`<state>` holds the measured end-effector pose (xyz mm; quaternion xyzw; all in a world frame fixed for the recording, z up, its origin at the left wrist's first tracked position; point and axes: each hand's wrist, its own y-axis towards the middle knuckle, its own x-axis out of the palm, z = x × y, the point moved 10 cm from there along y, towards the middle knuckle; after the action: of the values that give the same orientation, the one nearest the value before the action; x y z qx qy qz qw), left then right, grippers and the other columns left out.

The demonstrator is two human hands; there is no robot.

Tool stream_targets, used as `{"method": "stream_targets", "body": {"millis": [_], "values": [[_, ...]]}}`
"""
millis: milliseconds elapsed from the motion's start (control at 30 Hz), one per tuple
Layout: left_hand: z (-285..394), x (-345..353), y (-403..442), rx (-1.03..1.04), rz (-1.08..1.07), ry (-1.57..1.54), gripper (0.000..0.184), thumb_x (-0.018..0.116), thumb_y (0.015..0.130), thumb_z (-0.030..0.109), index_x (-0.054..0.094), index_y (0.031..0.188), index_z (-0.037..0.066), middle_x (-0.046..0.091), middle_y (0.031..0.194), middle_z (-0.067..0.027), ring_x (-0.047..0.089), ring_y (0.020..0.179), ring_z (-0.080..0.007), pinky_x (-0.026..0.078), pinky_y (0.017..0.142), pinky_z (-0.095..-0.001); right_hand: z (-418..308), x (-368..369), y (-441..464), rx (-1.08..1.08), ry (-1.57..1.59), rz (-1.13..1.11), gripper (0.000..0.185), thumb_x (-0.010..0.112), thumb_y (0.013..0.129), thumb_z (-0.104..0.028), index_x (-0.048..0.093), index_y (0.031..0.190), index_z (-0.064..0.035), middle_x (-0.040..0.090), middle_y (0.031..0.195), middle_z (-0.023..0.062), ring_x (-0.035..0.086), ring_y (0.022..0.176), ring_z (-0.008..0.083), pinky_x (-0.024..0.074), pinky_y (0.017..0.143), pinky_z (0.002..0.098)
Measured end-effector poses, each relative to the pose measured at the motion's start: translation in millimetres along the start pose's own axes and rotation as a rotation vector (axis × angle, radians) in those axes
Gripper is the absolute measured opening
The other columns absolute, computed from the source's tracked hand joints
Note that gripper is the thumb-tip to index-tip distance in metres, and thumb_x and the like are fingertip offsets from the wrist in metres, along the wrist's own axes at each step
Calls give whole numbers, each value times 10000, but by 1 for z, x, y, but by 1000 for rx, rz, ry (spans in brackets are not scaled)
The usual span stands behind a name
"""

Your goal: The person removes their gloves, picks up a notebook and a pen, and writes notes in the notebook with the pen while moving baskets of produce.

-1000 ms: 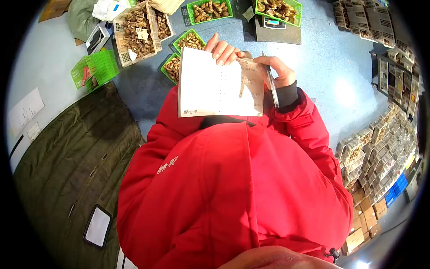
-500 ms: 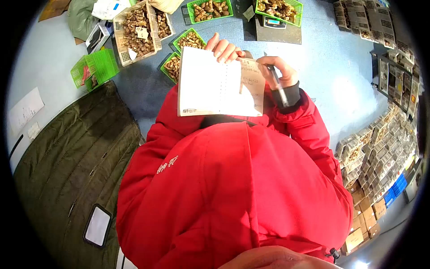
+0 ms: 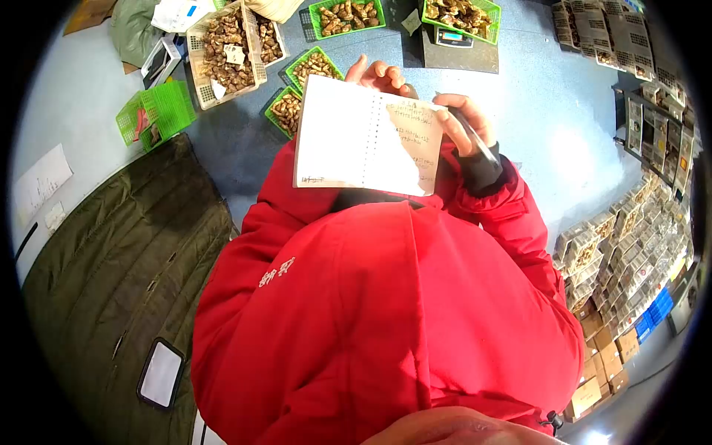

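Note:
A spiral-bound notebook (image 3: 337,133) lies open before my chest, tilted slightly. Its left page is blank but for a scribble at the lower corner; the right page carries handwritten lines. My left hand (image 3: 378,76) supports it at the top edge, fingers curled above the paper and palm hidden behind it. At the right page's outer edge, my right hand (image 3: 467,122) is closed round a pen (image 3: 480,142), which points back toward the wrist. Fingertips of this hand touch the page corner.
Green baskets of mushrooms (image 3: 347,18) stand ahead, one on a scale (image 3: 454,37). A beige crate (image 3: 222,55) of mushrooms and an empty-looking green basket (image 3: 157,115) are left. A dark quilted cover (image 3: 126,282) bears a phone (image 3: 161,373). Stacked crates (image 3: 623,252) line the right.
My left fingers have lifted off the notebook's top edge and curled back. The right page has opened flatter, showing more writing. My right hand and the pen have shifted slightly.

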<state>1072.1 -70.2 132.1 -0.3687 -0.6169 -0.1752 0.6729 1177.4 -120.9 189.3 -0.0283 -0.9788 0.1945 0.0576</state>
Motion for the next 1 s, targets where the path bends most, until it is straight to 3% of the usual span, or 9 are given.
{"method": "stream_targets", "body": {"millis": [133,233,267,333,433,567,633,800,1000], "values": [[1,-3,0,-16,-2,-21,364,379,934,396,513,764,103,513,765,-51,491,767,-170,415,792,-328,23,-5,-4,-13,-66,-16,322,431,924,-295,531,1052,-17,574,913,82,551,701,125,459,606,218],[2,-2,-2,6,14,10,354,390,931,388,518,769,101,514,768,-49,485,758,-165,414,790,-329,24,10,-23,274,240,-100,362,401,927,-317,474,1124,-23,570,934,115,590,721,176,497,532,249],[1,-2,0,-14,-22,2,362,376,934,393,526,780,102,525,777,-54,499,794,-185,427,789,-343,20,14,-25,266,245,-105,390,369,930,-335,432,1159,-25,565,962,136,616,738,213,515,479,273],[0,-6,5,-52,-93,-12,381,349,939,403,541,803,103,546,796,-63,527,867,-226,453,786,-370,24,17,-23,243,209,-122,383,371,931,-333,440,1148,-25,576,938,130,620,725,198,513,487,269],[-3,1,-1,-21,47,8,345,403,928,384,518,767,102,521,781,-38,484,756,-163,412,784,-330,31,19,-18,122,85,-198,321,359,947,-270,457,1118,-17,606,823,81,620,652,147,502,504,242],[0,-2,2,-54,-24,45,339,414,923,392,515,778,103,513,791,-22,485,762,-158,416,759,-332,28,27,-25,246,120,-229,339,348,954,-293,468,1108,-16,611,813,75,612,631,129,475,545,206],[0,5,2,-36,-6,45,316,432,924,365,516,786,94,515,801,-29,488,793,-160,417,756,-302,23,39,-29,230,293,-265,350,340,953,-309,460,1117,-24,612,821,72,611,637,128,484,552,212],[4,6,-6,48,121,24,301,440,928,327,534,819,62,527,796,-56,488,818,-167,408,775,-266,-1,62,-35,327,274,-365,344,345,947,-286,429,1155,-25,559,1026,117,624,848,184,496,575,225],[3,-6,-2,40,96,25,311,422,931,336,548,813,78,532,793,-54,494,804,-173,419,766,-295,8,67,-32,254,267,-362,324,373,942,-248,427,1170,-25,549,1057,125,621,877,213,510,599,248]]}}
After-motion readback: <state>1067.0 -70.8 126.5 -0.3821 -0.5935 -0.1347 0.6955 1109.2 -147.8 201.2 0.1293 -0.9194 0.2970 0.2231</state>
